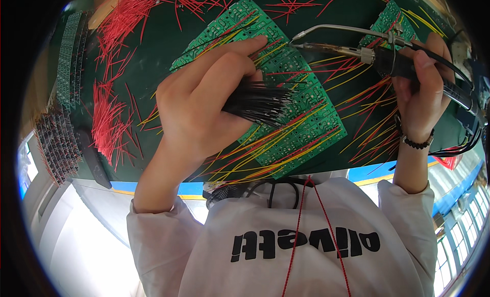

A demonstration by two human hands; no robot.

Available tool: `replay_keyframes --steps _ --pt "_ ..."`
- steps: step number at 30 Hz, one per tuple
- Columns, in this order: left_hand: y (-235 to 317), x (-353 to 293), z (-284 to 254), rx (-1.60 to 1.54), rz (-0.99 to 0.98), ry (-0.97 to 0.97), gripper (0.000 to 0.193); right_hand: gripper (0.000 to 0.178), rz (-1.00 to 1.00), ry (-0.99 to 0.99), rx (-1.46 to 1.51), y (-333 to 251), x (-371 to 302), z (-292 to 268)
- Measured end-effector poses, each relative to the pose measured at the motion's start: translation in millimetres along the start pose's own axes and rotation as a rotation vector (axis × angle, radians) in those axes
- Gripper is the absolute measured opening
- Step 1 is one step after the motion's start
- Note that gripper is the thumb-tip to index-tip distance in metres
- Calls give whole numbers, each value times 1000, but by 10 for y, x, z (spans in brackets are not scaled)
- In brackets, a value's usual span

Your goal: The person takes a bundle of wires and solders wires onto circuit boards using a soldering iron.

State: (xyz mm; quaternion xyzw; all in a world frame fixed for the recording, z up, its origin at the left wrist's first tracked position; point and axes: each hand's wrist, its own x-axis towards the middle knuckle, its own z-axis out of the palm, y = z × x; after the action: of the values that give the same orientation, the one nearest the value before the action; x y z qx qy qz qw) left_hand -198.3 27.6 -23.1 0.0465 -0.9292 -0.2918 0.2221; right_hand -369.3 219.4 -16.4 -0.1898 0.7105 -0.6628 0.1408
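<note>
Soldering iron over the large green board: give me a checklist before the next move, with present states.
1. Soldering iron gripped in the right hand: ok.
2. Black wires held in the left hand: ok.
3. Left index fingertip apart from the iron's tip: ok, though close.
4. Large green board free of crossing wires: not ok, red and yellow ones cross it.
5. Tip touching the board: cannot tell.

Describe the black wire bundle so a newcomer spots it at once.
On the dark green tabletop, find the large central circuit board. Over it, the left hand grips the black wire bundle, pale-tipped ends pointing right. Unlike the red and yellow wires nearby, it is a thick black cluster.
</note>
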Motion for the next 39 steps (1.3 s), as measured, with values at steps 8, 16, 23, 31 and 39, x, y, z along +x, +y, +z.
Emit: replay_keyframes --steps 8,16,23,31,39 --pt "-7 -1 -6 -6 20 2 15 12 -6 -6 -40 -40 -36 91" --pt "-18 3 -106 -204 -149 137 6 16 -20 -181 45 15 27 -71" --pt "-254 -67 -400 -847 -258 305 17 24 -16 -13 37 56 -14 -89" --pt "-80 -108 -407 -728 -162 385 21 25 31 102 5 -6 -78 5" --pt "-30 -196 -679 -780 -199 321 20 16 -37 83 19 -66 -48 101"
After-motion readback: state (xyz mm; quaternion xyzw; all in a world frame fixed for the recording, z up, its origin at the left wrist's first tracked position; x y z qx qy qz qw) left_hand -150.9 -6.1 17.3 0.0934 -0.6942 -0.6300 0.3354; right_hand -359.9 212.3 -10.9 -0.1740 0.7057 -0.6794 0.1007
